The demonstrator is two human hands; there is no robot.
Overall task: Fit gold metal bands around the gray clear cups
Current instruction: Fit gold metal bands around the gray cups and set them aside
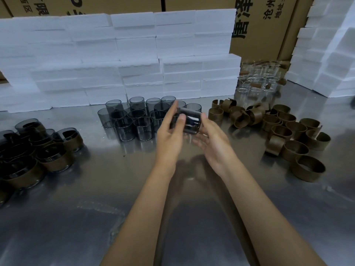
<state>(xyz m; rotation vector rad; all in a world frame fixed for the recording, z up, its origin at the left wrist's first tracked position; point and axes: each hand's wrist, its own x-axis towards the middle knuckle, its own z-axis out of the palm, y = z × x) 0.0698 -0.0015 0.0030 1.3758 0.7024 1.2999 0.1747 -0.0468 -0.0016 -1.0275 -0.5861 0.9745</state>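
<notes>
Both hands are raised over the steel table (pixel 192 217) and clamped on one gray cup (pixel 189 122) lying on its side between them: the left hand (pixel 171 131) pinches its left end with thumb and fingers, while the right hand (pixel 210 140) cradles it from the right and beneath, probably to steady it while a band is worked on (whether one already sits around it is too blurred to tell). Just behind stand the bare gray cups (pixel 134 120); loose gold bands (pixel 284 131) lie to the right, finished banded cups (pixel 38 150) to the left. Foam blocks (pixel 134 60) wall the back; nothing blocks the hands.
</notes>
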